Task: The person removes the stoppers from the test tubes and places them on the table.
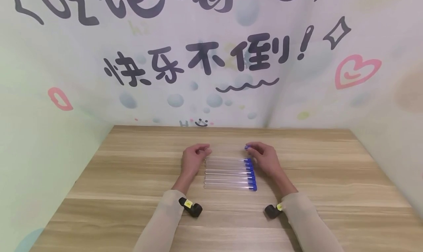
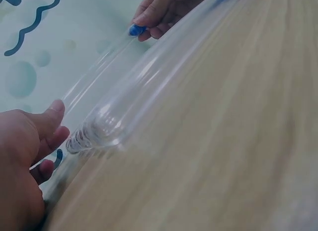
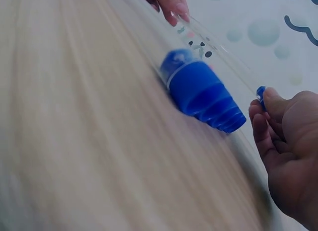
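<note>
Between both hands a clear test tube (image 2: 92, 74) is held level above the table, just beyond a row of similar tubes. Its rounded end is pinched by my left hand (image 1: 192, 159), thumb against fingers. At the other end, the thumb and fingers of my right hand (image 1: 267, 159) pinch its blue cap (image 3: 261, 96). Several capped test tubes (image 1: 228, 172) lie side by side on the wood, with their blue caps (image 1: 252, 178) to the right and rounded ends to the left. The left wrist view shows those rounded ends close up.
The wood-grain table (image 1: 132, 208) stretches out on every side of the tubes. Behind it hangs a pale printed backdrop (image 1: 185, 109) with dark lettering. A black wrist camera (image 1: 191, 208) sits on the left sleeve and another camera (image 1: 273, 211) on the right.
</note>
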{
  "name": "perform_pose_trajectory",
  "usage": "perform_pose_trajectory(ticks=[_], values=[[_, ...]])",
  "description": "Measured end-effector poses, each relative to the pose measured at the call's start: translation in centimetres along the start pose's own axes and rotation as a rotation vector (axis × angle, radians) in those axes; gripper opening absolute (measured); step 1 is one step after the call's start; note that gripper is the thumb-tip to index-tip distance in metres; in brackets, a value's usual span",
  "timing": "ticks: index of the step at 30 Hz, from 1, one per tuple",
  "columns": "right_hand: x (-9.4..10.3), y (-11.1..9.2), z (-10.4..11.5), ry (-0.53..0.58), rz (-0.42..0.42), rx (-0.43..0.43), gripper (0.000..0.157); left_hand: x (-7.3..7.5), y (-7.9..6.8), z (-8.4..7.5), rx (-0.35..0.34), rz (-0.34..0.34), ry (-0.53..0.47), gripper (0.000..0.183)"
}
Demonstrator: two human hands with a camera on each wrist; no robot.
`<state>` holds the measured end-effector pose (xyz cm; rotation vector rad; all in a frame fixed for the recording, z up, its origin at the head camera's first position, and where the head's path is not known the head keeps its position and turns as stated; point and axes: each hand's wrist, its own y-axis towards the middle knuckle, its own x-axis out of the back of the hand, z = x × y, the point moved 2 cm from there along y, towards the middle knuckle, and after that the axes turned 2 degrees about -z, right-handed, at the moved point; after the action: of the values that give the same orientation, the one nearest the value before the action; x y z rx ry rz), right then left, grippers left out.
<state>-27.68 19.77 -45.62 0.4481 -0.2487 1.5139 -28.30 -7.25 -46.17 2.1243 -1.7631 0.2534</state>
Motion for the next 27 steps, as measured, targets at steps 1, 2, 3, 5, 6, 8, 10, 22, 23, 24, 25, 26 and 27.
perform_pose_trajectory(ticks=[1, 2, 3, 5, 6, 8, 10, 22, 23, 24, 25, 26, 27], values=[[0.0, -0.04, 0.04, -0.007, -0.01, 0.0, 0.023, -0.06, -0.01, 0.05, -0.006, 0.004, 0.006, 0.019], [0.0, -0.1, 0.11, -0.012, -0.018, -0.001, 0.024, -0.1, -0.03, 0.09, -0.009, 0.008, 0.01, 0.019], [-0.01, -0.15, 0.17, -0.018, -0.029, -0.002, 0.024, -0.15, -0.04, 0.14, -0.012, 0.01, 0.011, 0.018], [-0.02, -0.18, 0.27, -0.032, -0.049, -0.001, 0.024, -0.2, -0.05, 0.14, -0.02, 0.007, 0.012, 0.017], [-0.01, -0.2, 0.31, -0.037, -0.059, -0.001, 0.025, -0.2, -0.06, 0.12, -0.024, 0.005, 0.01, 0.017], [0.01, -0.16, 0.34, -0.037, -0.083, -0.001, 0.025, -0.21, -0.09, 0.04, -0.034, 0.002, 0.006, 0.016], [0.03, -0.11, 0.33, -0.031, -0.108, -0.004, 0.024, -0.2, -0.11, -0.09, -0.05, 0.0, -0.002, 0.016], [-0.09, -0.12, 0.44, -0.02, -0.176, -0.006, 0.022, -0.13, -0.19, -0.2, -0.072, -0.009, 0.011, 0.016], [-0.11, -0.14, 0.45, -0.019, -0.18, -0.007, 0.022, -0.12, -0.19, -0.2, -0.077, -0.01, 0.01, 0.016], [-0.12, -0.16, 0.44, -0.021, -0.182, -0.009, 0.022, -0.11, -0.19, -0.19, -0.083, -0.011, 0.009, 0.016], [-0.14, -0.17, 0.43, -0.019, -0.187, -0.011, 0.021, -0.1, -0.18, -0.2, -0.091, -0.014, 0.005, 0.016], [-0.15, -0.19, 0.44, -0.018, -0.19, -0.01, 0.022, -0.1, -0.19, -0.23, -0.099, -0.017, 0.002, 0.016], [-0.14, -0.19, 0.44, -0.014, -0.195, -0.016, 0.021, -0.09, -0.21, -0.27, -0.103, -0.019, -0.001, 0.016]])
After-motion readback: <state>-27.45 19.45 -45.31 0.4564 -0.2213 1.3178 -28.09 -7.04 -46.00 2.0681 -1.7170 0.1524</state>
